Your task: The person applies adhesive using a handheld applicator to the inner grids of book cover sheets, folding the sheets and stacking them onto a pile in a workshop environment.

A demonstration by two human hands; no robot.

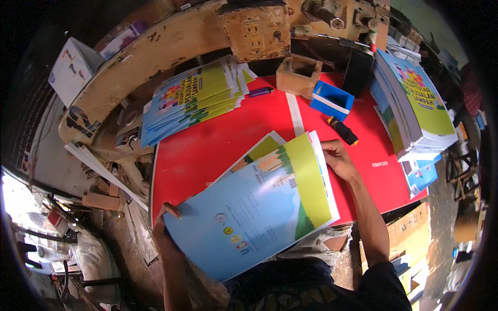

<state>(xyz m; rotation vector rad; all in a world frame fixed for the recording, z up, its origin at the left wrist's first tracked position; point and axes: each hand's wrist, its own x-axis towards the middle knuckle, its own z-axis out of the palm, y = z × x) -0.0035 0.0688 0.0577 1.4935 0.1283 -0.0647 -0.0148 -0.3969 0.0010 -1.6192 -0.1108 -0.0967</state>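
A thin booklet (pixel 238 207) with a blue and green cover is held tilted in front of me, over the near edge of the red tabletop (pixel 189 160). At its lower left corner my left hand (pixel 167 230) is closed, thumb on the cover and fingers mostly hidden behind. My right hand (pixel 338 158) grips the upper right edge, where white page edges show; its fingertips are partly out of sight. Behind the held booklet, another booklet (pixel 262 149) lies on the red surface, largely covered.
Fanned booklets (pixel 192 96) lie at the back left, and a tall stack of booklets (pixel 415 103) stands on the right. Between them are a purple lighter (pixel 259 92), a wooden box (pixel 298 75), a blue box (pixel 332 100) and a black-and-yellow tool (pixel 343 130). Worn wooden machinery (pixel 254 36) borders the back.
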